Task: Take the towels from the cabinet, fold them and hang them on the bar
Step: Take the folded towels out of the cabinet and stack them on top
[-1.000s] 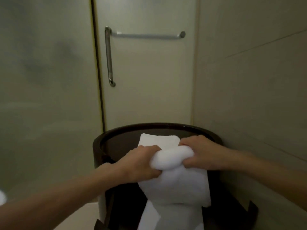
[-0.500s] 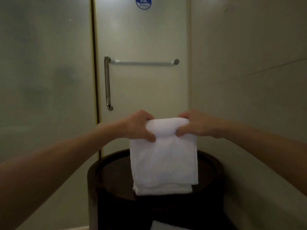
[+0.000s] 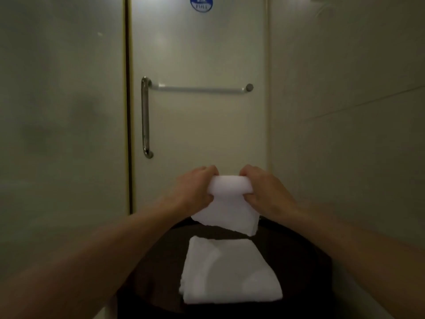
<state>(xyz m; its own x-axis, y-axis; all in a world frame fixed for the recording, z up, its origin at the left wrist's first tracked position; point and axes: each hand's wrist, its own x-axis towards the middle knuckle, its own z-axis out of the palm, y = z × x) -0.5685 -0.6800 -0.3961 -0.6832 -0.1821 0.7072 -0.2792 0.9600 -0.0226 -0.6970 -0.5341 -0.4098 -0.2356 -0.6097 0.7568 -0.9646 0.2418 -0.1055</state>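
Cabinet (image 3: pixel 299 261) before door (image 3: pixel 197 54)

The sticker (image 3: pixel 201 3) on the door (image 3: pixel 197 125) is being cut by the top edge, its lettering too blurred to read. Both forearms are running out of the bottom corners. The fingertips of the left hand (image 3: pixel 195 189) and right hand (image 3: pixel 264 192) are lying hidden behind the held towel (image 3: pixel 226 203). The cabinet (image 3: pixel 299 272) is fading into darkness, its lower part cut off. The second towel (image 3: pixel 230 272) is blurring at its edges.
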